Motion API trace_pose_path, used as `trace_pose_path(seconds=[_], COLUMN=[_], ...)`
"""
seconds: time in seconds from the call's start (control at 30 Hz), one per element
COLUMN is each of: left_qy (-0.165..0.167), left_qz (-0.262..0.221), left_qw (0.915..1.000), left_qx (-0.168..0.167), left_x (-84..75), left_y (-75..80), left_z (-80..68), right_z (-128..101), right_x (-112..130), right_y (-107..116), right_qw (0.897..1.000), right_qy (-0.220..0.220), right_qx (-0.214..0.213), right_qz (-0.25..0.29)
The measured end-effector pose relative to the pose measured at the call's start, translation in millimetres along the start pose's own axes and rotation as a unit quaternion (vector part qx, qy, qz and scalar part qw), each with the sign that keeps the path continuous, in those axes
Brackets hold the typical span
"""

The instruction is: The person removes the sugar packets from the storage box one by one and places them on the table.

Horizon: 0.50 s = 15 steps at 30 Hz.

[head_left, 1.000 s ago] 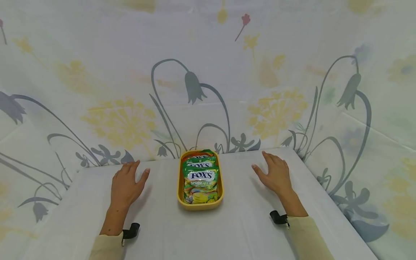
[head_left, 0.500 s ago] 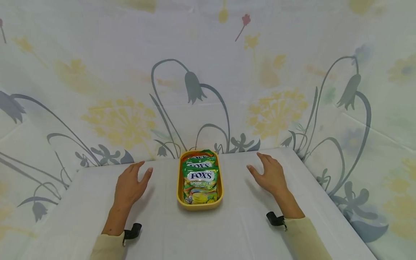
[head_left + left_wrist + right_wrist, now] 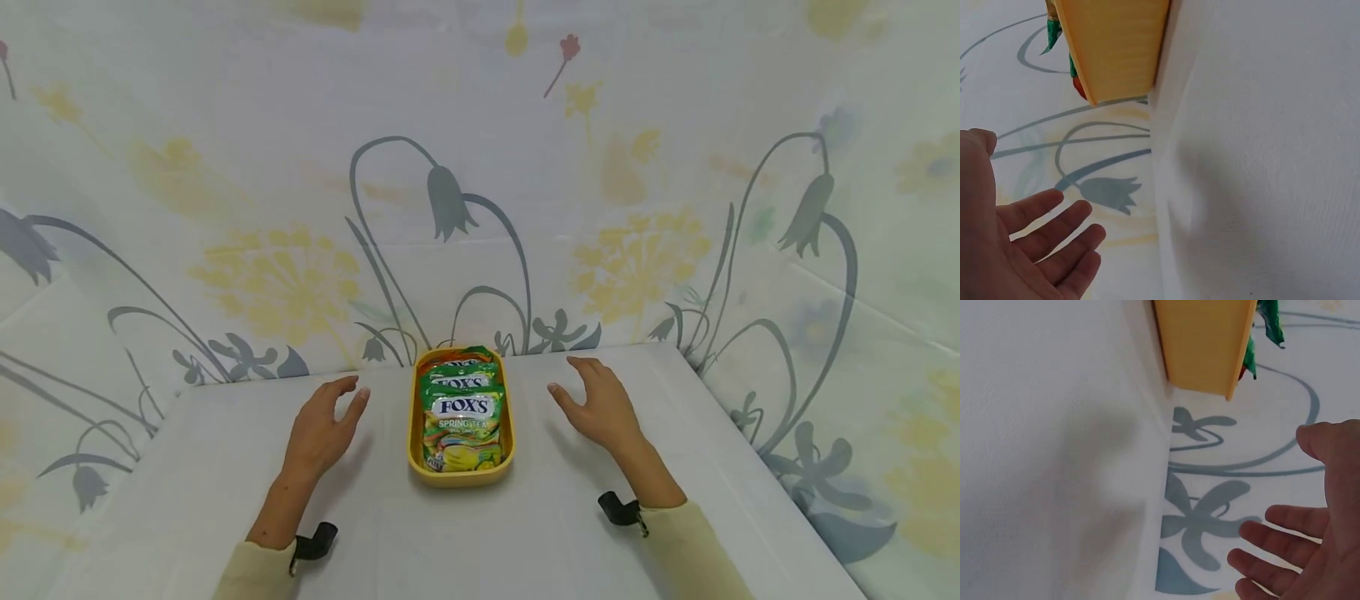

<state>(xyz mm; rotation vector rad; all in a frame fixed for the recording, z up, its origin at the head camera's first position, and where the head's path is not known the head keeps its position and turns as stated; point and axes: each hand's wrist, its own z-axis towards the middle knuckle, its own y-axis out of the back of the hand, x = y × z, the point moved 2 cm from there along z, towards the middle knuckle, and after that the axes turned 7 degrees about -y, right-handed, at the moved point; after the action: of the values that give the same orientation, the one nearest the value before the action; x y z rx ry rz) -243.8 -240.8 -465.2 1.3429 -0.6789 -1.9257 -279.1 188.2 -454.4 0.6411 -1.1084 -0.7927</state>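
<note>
- Head view: both hands have lifted off the table [image 3: 480,542] and drifted inward; the left hand [image 3: 318,433] and right hand [image 3: 600,412] now flank the yellow tray [image 3: 414,433] of candy bags [image 3: 461,417], fingers loose, holding nothing (a two-sided grasp looks likely).
- Left wrist view: the palm [image 3: 1016,250] is spread, short of the tray [image 3: 1116,50].
- Right wrist view: the same, fingers [image 3: 1285,550] apart from the tray [image 3: 1204,344].

Soft, even, bright light fills every view; faint shadows lie beneath both hands, the wide head view bends at its edges.
</note>
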Motion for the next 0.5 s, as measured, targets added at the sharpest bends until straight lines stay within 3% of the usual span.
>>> trace_pose_path(seconds=[0.5], left_qy=[-0.011], left_qz=[-0.056], left_qw=[0.9982], left_qx=[0.018], left_x=[-18.1], left_y=[-19.8], left_z=[-1.4], right_z=[6], right_x=[36], right_y=[-21], right_qw=[0.998], right_qy=[0.004], right_qx=[0.05], right_qz=[0.023])
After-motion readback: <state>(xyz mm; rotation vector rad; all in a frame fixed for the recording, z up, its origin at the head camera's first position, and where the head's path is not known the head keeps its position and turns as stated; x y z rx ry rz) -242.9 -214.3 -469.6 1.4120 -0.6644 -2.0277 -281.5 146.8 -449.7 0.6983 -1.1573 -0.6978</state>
